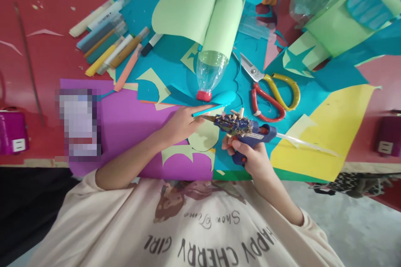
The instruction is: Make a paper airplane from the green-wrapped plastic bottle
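My right hand [250, 156] is wrapped around the handle of a dark blue glue gun [250, 130]. A clear glue stick [307, 143] sticks out of its back, and dried residue covers its front. My left hand [181, 126] is closed on a blue paper piece [224, 99] with a narrow folded edge. The gun's nozzle points left, close to that edge and my left fingertips; whether it touches is unclear. Just beyond lies a plastic bottle [213, 69] with a red cap, wrapped in light green paper with a wing-like flap [184, 12] and blue fins.
Scissors [266, 87] with red and yellow handles lie to the right. Several markers [106, 37] are at the upper left. A blurred-out rectangular object [79, 123] rests on purple paper [125, 112]. Yellow paper [326, 133] and a second green-papered bottle [332, 29] are on the right.
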Demonstrator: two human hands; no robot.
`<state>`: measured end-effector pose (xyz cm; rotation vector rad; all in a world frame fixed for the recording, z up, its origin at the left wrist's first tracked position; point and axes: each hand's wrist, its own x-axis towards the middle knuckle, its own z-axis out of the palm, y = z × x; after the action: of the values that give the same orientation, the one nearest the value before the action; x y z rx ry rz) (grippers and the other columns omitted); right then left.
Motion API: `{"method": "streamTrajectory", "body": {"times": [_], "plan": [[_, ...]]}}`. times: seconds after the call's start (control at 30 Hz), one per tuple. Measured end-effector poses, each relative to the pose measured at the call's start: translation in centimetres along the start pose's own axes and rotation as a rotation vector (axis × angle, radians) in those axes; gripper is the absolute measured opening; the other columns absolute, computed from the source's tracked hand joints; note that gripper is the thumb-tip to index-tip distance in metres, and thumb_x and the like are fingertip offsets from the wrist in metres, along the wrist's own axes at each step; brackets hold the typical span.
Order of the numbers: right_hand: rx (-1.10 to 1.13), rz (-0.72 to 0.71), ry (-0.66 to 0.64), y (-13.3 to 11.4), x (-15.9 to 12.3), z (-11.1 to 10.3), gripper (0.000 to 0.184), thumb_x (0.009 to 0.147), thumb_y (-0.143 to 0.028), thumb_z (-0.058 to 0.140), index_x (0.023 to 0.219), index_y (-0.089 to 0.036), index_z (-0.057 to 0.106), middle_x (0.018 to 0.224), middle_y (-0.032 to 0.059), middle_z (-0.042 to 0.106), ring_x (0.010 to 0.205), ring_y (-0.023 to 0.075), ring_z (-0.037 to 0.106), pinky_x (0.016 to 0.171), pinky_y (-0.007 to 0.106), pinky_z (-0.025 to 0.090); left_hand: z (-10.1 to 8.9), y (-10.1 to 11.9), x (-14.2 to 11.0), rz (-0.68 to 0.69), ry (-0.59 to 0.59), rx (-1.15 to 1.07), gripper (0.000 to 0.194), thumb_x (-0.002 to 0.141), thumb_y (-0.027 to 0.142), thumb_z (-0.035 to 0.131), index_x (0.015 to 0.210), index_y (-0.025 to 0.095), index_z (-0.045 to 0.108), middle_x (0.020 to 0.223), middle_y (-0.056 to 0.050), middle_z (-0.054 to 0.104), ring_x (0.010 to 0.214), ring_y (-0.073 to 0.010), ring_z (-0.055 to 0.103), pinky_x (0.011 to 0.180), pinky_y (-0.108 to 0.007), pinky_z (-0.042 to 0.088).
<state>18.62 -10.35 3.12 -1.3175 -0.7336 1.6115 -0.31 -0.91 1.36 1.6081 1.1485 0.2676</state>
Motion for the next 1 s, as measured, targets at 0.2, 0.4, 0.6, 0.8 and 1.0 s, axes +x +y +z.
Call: {"method": "streamTrajectory", "body": {"times": [0.2, 0.4, 0.6, 0.8, 1.0], "plan": [[-0.122, -0.039, 0.002, -0.5, 0.6, 0.9, 0.018, 0.074, -0.024, 0.064, 0.056, -0.02, 0.06, 0.055, -0.0003, 0.06, 0.052, 0.0123, 0.053, 0.05, 0.027, 0.046, -0.3, 0.6, 0.0, -0.033, -0.023, 0.0, 0.051, 0.076, 0.017, 0.046, 0.122, 0.017, 0.067, 0.063, 0.003, 0.06, 0.049, -0.0068, 0.032, 0.048, -0.018, 0.029], [-0.166, -0.037, 0.006, -0.8, 0.9, 1.1, 0.015, 0.071, -0.023, 0.06, 0.057, -0.02, 0.057, 0.053, -0.0018, 0.054, 0.05, 0.0113, 0.048, 0.049, 0.027, 0.042, -0.4, 0.9, 0.0, -0.014, -0.035, -0.038, 0.057, 0.071, 0.012, 0.042, 0.122, 0.018, 0.067, 0.065, 0.003, 0.059, 0.049, -0.0063, 0.027, 0.047, -0.018, 0.027], [-0.158, -0.066, -0.005, -0.7, 0.9, 1.2, 0.021, 0.073, -0.022, 0.058, 0.053, -0.02, 0.053, 0.052, -0.0018, 0.052, 0.051, 0.0105, 0.047, 0.049, 0.026, 0.041, -0.4, 1.1, -0.1, -0.029, -0.054, -0.053, 0.056, 0.073, 0.014, 0.044, 0.125, 0.017, 0.066, 0.052, 0.006, 0.039, 0.047, -0.0069, 0.023, 0.043, -0.019, 0.021], [-0.158, -0.02, 0.037, -0.6, 0.8, 1.1, 0.013, 0.069, -0.023, 0.061, 0.057, -0.02, 0.058, 0.052, -0.0019, 0.053, 0.049, 0.0099, 0.045, 0.046, 0.025, 0.038, -0.4, 0.9, -0.1, -0.016, -0.044, -0.063, 0.055, 0.075, 0.018, 0.044, 0.126, 0.015, 0.065, 0.051, 0.007, 0.034, 0.047, -0.007, 0.021, 0.044, -0.019, 0.02], [-0.178, 0.021, 0.08, -0.7, 0.7, 1.0, 0.013, 0.068, -0.026, 0.063, 0.057, -0.02, 0.059, 0.053, -0.0017, 0.054, 0.048, 0.0095, 0.043, 0.046, 0.025, 0.038, -0.4, 0.7, -0.1, 0.01, -0.037, -0.057, 0.054, 0.077, 0.023, 0.043, 0.126, 0.014, 0.065, 0.055, 0.006, 0.04, 0.049, -0.0069, 0.021, 0.046, -0.019, 0.021]]}}
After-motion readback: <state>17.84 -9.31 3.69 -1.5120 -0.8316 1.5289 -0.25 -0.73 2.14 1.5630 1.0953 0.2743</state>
